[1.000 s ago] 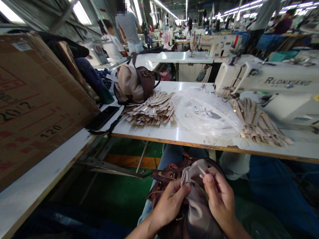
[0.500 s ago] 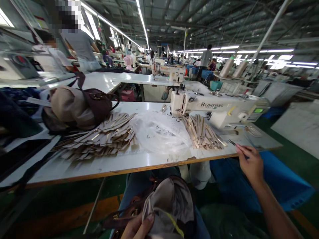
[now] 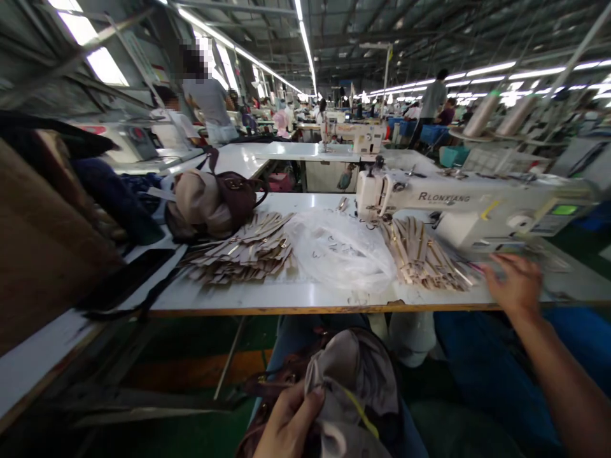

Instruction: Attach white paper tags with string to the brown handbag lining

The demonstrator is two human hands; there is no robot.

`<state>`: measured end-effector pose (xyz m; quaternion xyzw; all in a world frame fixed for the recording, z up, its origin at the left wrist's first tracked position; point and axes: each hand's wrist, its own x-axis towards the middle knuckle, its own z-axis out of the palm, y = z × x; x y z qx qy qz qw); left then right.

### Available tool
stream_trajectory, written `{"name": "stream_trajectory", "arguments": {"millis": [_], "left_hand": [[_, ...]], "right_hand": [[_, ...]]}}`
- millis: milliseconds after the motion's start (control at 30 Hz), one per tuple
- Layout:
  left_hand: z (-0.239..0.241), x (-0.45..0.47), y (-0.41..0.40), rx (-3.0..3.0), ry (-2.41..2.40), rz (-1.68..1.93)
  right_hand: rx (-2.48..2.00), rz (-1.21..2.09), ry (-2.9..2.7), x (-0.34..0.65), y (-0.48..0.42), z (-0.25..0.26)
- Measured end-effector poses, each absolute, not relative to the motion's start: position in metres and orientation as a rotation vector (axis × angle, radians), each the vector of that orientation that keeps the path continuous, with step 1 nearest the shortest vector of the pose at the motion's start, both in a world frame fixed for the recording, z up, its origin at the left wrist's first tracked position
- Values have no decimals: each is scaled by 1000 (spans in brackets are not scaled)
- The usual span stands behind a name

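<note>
A brown bag [image 3: 281, 381] is lying on a seated person's lap [image 3: 286, 334], below the front edge of the worktop [image 3: 248, 301], its grey lining [image 3: 358, 362] bulging out of the opening. The left hand [image 3: 293, 423] is gripping a fold of that lining, thumb and fingers pinched narrow on the fabric. A yellow strip [image 3: 361, 410] is running down the lining beside the grip. The right hand [image 3: 518, 286] is stretching over the front edge toward the worktop's right end, fingers loosely parted; whether the fingertips are touching anything is impossible to tell

Just left of that hand, a fan of beige strips [image 3: 420, 254] with gold-coloured lines is spreading near the front edge. A clear plastic bag [image 3: 338, 254] holding small dark pieces is sitting in the middle, and a larger pile of beige strips [image 3: 243, 251] is lying to its left. Behind that pile, a second brown and beige bag [image 3: 200, 200] is slumping toward the far left corner, while a dark flat device [image 3: 136, 273] is resting near the left end

A white sewing machine [image 3: 420, 191] marked "Rlonxiang" is occupying the right half, behind the right hand. Beyond the far edge, another machine [image 3: 356, 133] is standing, and a person in a grey top [image 3: 205, 102] is working the background's left side
</note>
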<state>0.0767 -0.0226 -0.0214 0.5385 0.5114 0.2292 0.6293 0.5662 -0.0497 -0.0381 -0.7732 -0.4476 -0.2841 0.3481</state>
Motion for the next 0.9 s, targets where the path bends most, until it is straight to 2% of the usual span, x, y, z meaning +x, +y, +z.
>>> {"name": "stream_trajectory", "arguments": {"millis": [100, 167, 200, 267, 367, 500, 733, 900], "left_hand": [[-21, 80, -24, 1223, 985, 511], [-19, 81, -25, 1244, 918, 520], [-17, 81, -26, 1255, 899, 524], [-14, 79, -28, 1281, 881, 527], [-10, 71, -31, 1348, 894, 528], [-5, 63, -31, 1452, 916, 489], [3, 66, -32, 1757, 1068, 525], [4, 66, -36, 1727, 1137, 612]], "right_hand": [[-1847, -720, -1062, 468, -72, -18], [-1722, -172, -1338, 383, -83, -7], [-1664, 239, -1482, 343, -85, -4], [-1544, 822, -1549, 278, -82, -1], [-1426, 1092, -1525, 238, -68, -4], [-1451, 1070, -1656, 240, -58, -6], [-1520, 450, -1927, 228, -63, -10], [-1499, 541, -1769, 223, -57, -14]]}}
